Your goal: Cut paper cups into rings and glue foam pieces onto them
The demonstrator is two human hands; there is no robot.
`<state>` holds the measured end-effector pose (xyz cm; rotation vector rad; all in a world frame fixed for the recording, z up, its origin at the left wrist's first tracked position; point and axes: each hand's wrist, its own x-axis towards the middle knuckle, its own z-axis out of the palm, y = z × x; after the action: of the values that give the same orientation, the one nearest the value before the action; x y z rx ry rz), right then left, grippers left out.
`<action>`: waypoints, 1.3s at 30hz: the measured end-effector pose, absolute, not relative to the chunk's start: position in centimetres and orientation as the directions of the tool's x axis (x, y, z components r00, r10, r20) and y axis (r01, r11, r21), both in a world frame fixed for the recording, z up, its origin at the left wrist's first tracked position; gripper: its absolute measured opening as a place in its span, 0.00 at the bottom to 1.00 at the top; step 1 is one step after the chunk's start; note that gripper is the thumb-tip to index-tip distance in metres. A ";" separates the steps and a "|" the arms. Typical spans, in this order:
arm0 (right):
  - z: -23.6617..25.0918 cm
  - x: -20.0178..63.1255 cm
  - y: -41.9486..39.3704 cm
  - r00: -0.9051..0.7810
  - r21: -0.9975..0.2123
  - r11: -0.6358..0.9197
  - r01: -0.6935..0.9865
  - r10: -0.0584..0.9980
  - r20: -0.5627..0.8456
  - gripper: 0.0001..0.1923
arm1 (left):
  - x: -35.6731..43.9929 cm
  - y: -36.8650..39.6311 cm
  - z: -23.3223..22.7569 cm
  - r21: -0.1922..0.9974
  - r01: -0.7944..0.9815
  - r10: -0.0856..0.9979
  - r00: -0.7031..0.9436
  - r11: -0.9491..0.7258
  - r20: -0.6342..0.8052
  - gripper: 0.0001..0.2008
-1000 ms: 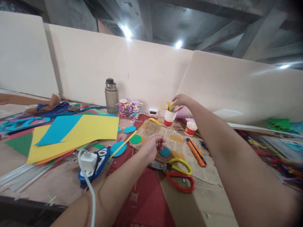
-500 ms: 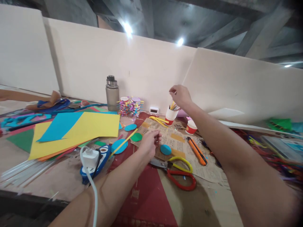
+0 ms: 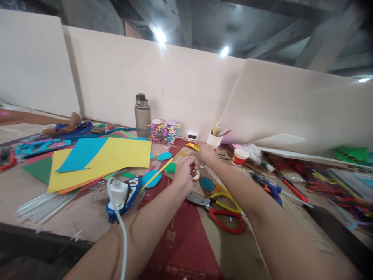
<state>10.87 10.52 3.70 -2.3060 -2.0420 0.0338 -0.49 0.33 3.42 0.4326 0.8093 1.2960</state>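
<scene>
- Worktable of pale brown board [image 3: 87,217], cluttered, backed by cream partition panels [image 3: 180,93].
- Stack of large paper sheets, yellow on top with a light blue sheet [image 3: 81,153] overlapping its left part, lies left of centre; green and orange edges show underneath.
- Dark red paper sheet [image 3: 186,241] lies under both forearms, next to brown printed cardboard.
- Grey plastic bottle with a metal cap [image 3: 142,115] stands upright near the partition, just left of a stack of multicoloured paper discs [image 3: 163,130].
- Blue power strip with a white plug and white cable [image 3: 121,194] lies just left of the left forearm.
- Scissors, one with red handles [image 3: 229,221] and one with yellow handles [image 3: 225,198], lie between the forearms, blades pointing left.
- White paper cup holding coloured sticks [image 3: 215,139] stands just behind the right hand; a second white-and-red paper cup [image 3: 239,156] is to its right.
- Left hand [image 3: 184,175]: fingers curled, pinching something small at the fingertips; the item is too small to identify. A small white ring-like piece [image 3: 196,175] sits at its fingertips.
- Right hand [image 3: 205,152]: low over the cardboard, close to the left hand; cannot tell whether it grasps anything.
- Dark teal paper circle [image 3: 207,183] lies flat just below and right of both hands.
- Yellow paper strip [image 3: 155,175] lies diagonally left of the left hand, crossing a blue circle.
</scene>
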 end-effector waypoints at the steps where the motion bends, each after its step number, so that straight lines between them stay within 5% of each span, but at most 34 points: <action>1: 3.7 11.1 10.5 0.129 -0.062 -0.127 0.990 0.991 0.037 0.19 | -0.5 0.4 3.4 0.696 -0.675 0.958 0.056 0.244 -0.282 0.02; 16: 7.4 12.9 2.0 -0.031 -0.148 0.071 0.986 0.966 0.258 0.09 | -0.3 1.4 3.5 0.742 -0.570 0.935 0.200 0.354 -0.292 0.13; 23: 6.0 13.5 -2.1 -0.084 -0.249 0.149 0.957 0.964 0.252 0.07 | -0.8 0.9 3.6 0.718 -0.653 0.962 0.256 0.241 -0.091 0.06; 26: 5.2 14.0 -2.6 -0.037 -0.325 0.183 0.928 0.912 0.408 0.07 | -0.8 1.0 3.6 0.670 -0.699 0.954 0.294 0.251 -0.052 0.06; 30: 3.5 14.4 -2.8 0.163 -0.456 0.201 0.867 0.751 0.640 0.25 | -0.7 1.3 3.5 0.608 -0.754 0.960 0.275 0.248 -0.051 0.05; 32: 2.6 14.1 -2.8 0.314 -0.626 0.183 0.758 0.739 0.596 0.28 | -0.7 1.3 3.6 0.584 -0.775 0.964 0.261 0.241 -0.052 0.06; 35: 1.4 13.3 -2.8 0.472 -0.906 0.117 0.407 0.822 0.319 0.29 | -0.6 1.2 3.8 0.557 -0.796 0.969 0.237 0.236 -0.073 0.07; 39: 0.7 12.0 -3.2 0.222 -0.996 0.084 -0.039 0.972 0.074 0.29 | -0.3 0.7 4.1 0.542 -0.802 0.967 0.234 0.251 -0.101 0.08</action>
<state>11.95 -3.22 0.73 -1.2135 -1.0476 1.0108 -0.34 0.69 4.09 0.4197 0.4642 1.2638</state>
